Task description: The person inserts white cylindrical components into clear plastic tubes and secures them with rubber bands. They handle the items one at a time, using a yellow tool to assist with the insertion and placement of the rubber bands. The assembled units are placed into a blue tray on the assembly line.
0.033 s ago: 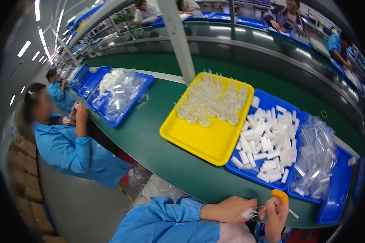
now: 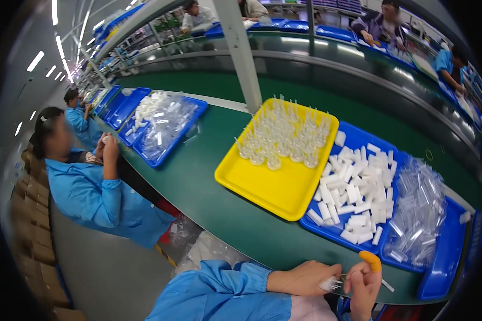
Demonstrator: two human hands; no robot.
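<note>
At the near edge of the green bench, my left hand (image 2: 303, 276) is closed around a small clear plastic piece with thin prongs (image 2: 332, 283). The prongs stick out toward my right hand (image 2: 365, 282), which is right beside it. My right hand wears an orange finger cot (image 2: 370, 261) on a raised, bent finger. Its other fingers are curled inward, close to the prongs. A thin, light line shows between the two hands; whatever the right fingers pinch is too small to make out. Just past the right hand lies a narrow white strip (image 2: 388, 285).
Ahead is a yellow tray (image 2: 260, 188) with upright clear pronged pieces. To its right, a blue tray (image 2: 334, 229) holds white blocks (image 2: 353, 192) and bagged clear tubes (image 2: 415, 208). A metal post (image 2: 235, 53) rises behind. On the left, a co-worker (image 2: 91, 187) sits near more blue trays (image 2: 198, 109).
The whole view has shifted very slightly, with the trays a little further right in it. My hands hold nearly the same pose.
</note>
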